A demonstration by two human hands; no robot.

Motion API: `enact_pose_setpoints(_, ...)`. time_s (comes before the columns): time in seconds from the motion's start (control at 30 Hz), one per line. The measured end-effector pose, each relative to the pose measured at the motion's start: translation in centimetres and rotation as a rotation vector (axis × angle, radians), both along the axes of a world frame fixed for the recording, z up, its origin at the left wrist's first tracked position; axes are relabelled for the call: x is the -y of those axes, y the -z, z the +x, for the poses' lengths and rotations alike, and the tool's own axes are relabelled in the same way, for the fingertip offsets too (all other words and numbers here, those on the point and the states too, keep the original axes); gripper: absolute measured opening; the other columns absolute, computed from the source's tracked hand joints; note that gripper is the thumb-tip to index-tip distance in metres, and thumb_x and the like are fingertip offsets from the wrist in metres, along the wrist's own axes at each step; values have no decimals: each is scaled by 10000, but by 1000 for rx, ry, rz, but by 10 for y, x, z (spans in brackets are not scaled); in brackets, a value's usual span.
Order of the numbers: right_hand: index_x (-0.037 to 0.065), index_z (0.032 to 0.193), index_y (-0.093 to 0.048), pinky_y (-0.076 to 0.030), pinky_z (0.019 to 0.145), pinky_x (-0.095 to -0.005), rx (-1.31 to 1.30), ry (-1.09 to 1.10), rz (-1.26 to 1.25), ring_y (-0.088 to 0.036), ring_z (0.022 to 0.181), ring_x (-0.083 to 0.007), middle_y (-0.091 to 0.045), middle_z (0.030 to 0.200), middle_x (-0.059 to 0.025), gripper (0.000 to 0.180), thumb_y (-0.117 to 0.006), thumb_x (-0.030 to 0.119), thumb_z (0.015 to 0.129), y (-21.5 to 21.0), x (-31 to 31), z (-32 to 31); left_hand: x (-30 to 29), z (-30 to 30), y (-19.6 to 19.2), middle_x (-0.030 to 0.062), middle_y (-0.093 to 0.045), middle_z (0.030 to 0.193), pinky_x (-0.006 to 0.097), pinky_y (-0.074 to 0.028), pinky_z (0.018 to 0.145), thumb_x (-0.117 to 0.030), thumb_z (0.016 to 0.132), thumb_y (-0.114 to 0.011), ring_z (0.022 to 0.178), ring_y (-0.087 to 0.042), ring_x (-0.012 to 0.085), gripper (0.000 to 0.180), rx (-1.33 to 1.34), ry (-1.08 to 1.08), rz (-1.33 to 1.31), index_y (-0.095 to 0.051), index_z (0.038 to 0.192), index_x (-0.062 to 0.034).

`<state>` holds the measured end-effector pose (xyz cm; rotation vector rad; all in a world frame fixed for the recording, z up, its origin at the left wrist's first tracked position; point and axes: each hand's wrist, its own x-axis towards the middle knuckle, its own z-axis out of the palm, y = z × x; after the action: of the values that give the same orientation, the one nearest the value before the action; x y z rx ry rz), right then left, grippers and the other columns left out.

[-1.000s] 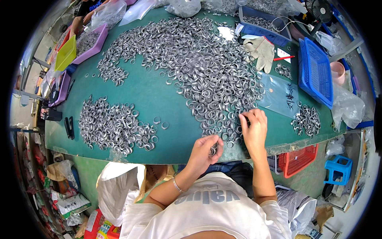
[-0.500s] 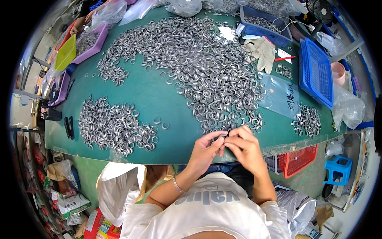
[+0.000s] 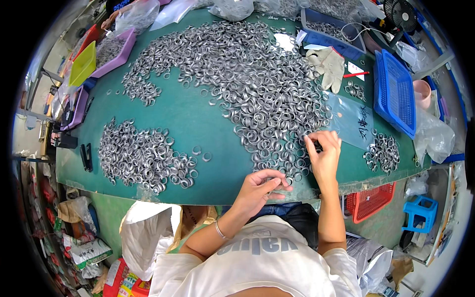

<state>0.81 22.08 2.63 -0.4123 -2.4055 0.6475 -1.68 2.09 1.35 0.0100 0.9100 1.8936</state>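
A broad heap of grey metal rings covers the middle and far part of the green table. At the heap's near right edge my right hand pinches a metal ring between thumb and forefinger, its other fingers curled. My left hand hovers over the table's near edge, just short of the heap's lower end. Its fingers are curled towards the thumb, and whatever lies between them is too small to make out. A smaller pile of rings lies to the left, with two loose rings beside it.
Another ring pile lies at right, near a clear plastic bag. Blue baskets, a work glove and a red pen are beyond. A black stapler-like tool sits left. A white sack stands below the front edge.
My hands have parted. The right one has moved away to the right and forward onto the heap's edge; the left one has stayed nearly in place, its fingers slightly shifted.
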Motion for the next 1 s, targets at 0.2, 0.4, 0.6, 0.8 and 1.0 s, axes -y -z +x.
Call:
enact_pose_setpoints(0.2,20,757,-646,-401,658,-312,-17,-38,-296,-545,708,-208,-627,747,-68,64,-700,16,722,-6,15,22,-4,0,0,68,-632,932,271,-563,683,-104,910,-554,870,-646,181,225,33,5,-28,-588,1117,-23)
enact_pose_setpoints(0.4,6,785,-672,-431,719,-325,8,-430,-213,-561,764,-211,-633,789,-55,123,-718,-4,672,-27,43,36,-11,3,-3,72,-623,961,254,-544,703,-125,907,-571,896,-610,142,260,4,-99,-32,-586,1141,-13)
enact_pose_setpoints(0.6,23,802,-679,-423,720,-333,-6,-126,-199,-563,800,-241,-630,814,-76,137,-727,29,675,-13,13,22,-8,0,-5,75,-613,924,254,-504,631,-91,896,-554,793,-588,154,199,58,-129,-65,-604,1060,11)
enact_pose_setpoints(0.8,28,919,-641,-367,736,-368,207,-38,135,-497,828,-256,-549,868,-66,213,-691,90,722,4,8,7,-3,1,0,76,-623,865,264,-508,613,-35,871,-529,773,-599,156,157,52,-71,12,-637,977,7)
enact_pose_setpoints(1.0,40,806,-665,-383,670,-338,37,-40,1,-511,722,-236,-565,753,-61,132,-726,62,692,3,9,13,-4,2,1,61,-613,862,243,-469,577,-101,879,-569,748,-583,158,160,47,-99,-31,-627,990,-1)
